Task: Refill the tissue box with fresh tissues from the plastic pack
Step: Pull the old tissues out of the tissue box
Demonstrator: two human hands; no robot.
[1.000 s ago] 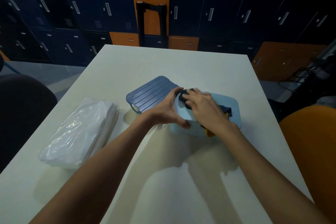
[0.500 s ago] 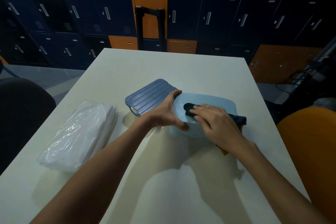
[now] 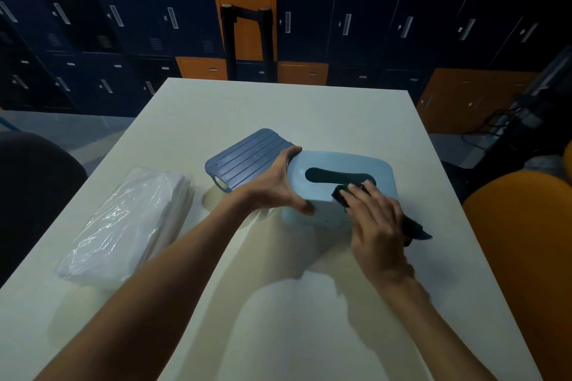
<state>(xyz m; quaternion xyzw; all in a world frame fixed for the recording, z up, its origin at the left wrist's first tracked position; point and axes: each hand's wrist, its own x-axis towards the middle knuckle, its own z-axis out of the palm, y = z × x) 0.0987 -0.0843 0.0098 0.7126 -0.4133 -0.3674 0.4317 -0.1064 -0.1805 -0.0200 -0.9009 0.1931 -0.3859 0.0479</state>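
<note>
- A pale blue tissue box (image 3: 337,164) sits near the middle of the white table (image 3: 309,108), its dark slot facing up.
- The left hand (image 3: 272,192) clasps the box's left end, thumb on the near side.
- The right hand (image 3: 376,219) presses a dark cloth (image 3: 343,195) against the box's near right corner.
- A ribbed blue lid (image 3: 247,161) lies just left of the box.
- The plastic pack (image 3: 130,226) of tissues lies along the table's left edge.
</note>
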